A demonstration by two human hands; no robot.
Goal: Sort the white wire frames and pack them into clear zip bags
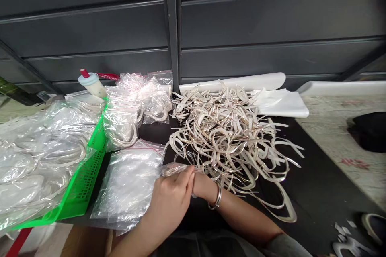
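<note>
My left hand (pixel 171 192) and my right hand (pixel 203 185), with a bangle (pixel 217 196) on its wrist, meet near the middle of the black work surface. Both are closed on a clear plastic bag (pixel 173 168), which shows just beyond the knuckles. What the bag contains is mostly hidden. Some fingers of my right hand are covered by my left. Right of the hands lies a large tangled pile of pale strips with shiny edges (pixel 224 136). A stack of flat clear zip bags (pixel 129 180) lies beside my left hand.
A green plastic basket (pixel 87 172) at left brims with bagged coiled strips (pixel 69 148). More filled bags (pixel 120 124) lie behind the flat stack. A cup with a red top (pixel 92 84) stands at the back. White rolls (pixel 241 83) line the dark panel wall. A black object (pixel 370 130) sits far right.
</note>
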